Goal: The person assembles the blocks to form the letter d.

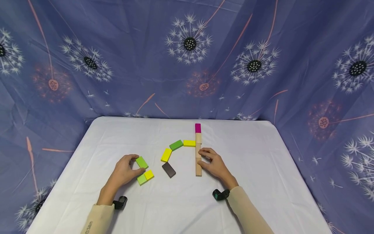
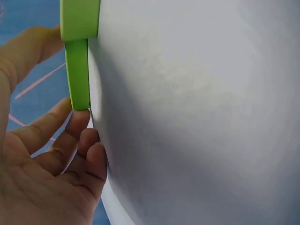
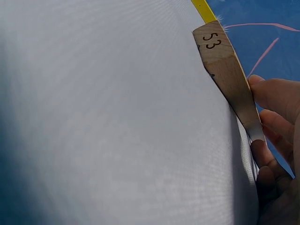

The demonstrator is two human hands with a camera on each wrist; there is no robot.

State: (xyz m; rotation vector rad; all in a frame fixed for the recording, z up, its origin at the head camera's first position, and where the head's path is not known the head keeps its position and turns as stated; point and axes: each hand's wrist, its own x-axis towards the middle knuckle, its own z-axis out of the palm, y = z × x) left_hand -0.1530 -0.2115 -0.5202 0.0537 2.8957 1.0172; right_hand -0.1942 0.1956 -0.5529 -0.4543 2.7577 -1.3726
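Note:
My left hand pinches a light green block between thumb and fingers. In the left wrist view the fingertips meet one end of that green block, and the thumb lies by the other. Just below it, a yellow block sits against a second light green block. My right hand touches the right side of a straight row of wooden blocks with its thumb and fingertips. One wooden block shows the number 53 on its end in the right wrist view.
A magenta block tops the wooden row. From the row's left side, a yellow block, a green block, another yellow block and a dark brown block curve down. A white cloth covers the table; a patterned curtain hangs behind.

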